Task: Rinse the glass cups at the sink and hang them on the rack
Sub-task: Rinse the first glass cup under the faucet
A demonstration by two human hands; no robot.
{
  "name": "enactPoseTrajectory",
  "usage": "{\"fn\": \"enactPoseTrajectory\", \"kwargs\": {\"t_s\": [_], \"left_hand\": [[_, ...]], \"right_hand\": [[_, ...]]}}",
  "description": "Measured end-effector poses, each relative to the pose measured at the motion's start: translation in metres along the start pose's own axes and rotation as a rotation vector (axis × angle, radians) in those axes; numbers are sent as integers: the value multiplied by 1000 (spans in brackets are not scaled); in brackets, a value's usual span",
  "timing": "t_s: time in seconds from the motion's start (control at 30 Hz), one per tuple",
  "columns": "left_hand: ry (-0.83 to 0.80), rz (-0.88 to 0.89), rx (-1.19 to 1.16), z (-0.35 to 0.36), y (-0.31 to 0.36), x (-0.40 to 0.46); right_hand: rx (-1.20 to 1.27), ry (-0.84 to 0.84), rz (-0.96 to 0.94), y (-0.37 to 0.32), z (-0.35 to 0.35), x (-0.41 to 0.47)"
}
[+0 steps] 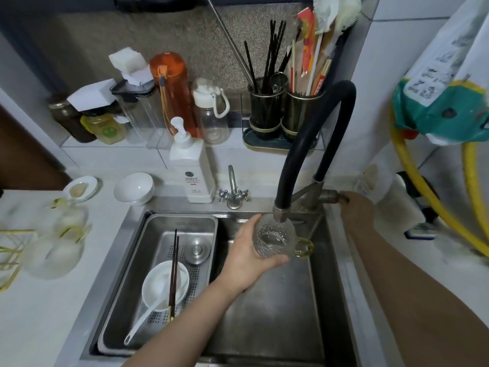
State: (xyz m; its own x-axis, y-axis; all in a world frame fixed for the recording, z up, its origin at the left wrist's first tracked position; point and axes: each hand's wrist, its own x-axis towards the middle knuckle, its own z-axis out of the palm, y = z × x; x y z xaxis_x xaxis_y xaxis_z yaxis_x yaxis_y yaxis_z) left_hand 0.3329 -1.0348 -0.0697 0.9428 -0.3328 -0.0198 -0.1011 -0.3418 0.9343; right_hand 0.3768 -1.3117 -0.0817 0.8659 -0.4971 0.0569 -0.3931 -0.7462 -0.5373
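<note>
One glass cup [276,239] is sitting right under the spout [281,214]; left hand [251,256] is gripping it, right hand [356,207] is holding the tap handle [341,198].

— any text readable here?
— hardly. white pump bottle [191,165] by the small tap: round dark logo, lines of small print and a short red mark on its label, all too small to read.
— anything on the right?
— white bag [439,62] hanging at the wall: large grey printed characters, blurred and tilted, not legible.
— the utensil holders?
— red and yellow chopstick wrapper [308,41]: printing on it, too blurred to make out.
— numbers, brands?
— none readable anywhere.
</note>
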Motion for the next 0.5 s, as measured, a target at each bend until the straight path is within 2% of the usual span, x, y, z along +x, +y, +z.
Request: {"fn": "enactPoseTrajectory", "kwargs": {"t_s": [0.27, 0.5], "left_hand": [[-8, -20, 35, 7, 4, 6], [-13, -16, 32, 7, 7, 4]], "right_hand": [[193, -24, 27, 14, -4, 5], [215, -53, -17, 25, -3, 10]]}}
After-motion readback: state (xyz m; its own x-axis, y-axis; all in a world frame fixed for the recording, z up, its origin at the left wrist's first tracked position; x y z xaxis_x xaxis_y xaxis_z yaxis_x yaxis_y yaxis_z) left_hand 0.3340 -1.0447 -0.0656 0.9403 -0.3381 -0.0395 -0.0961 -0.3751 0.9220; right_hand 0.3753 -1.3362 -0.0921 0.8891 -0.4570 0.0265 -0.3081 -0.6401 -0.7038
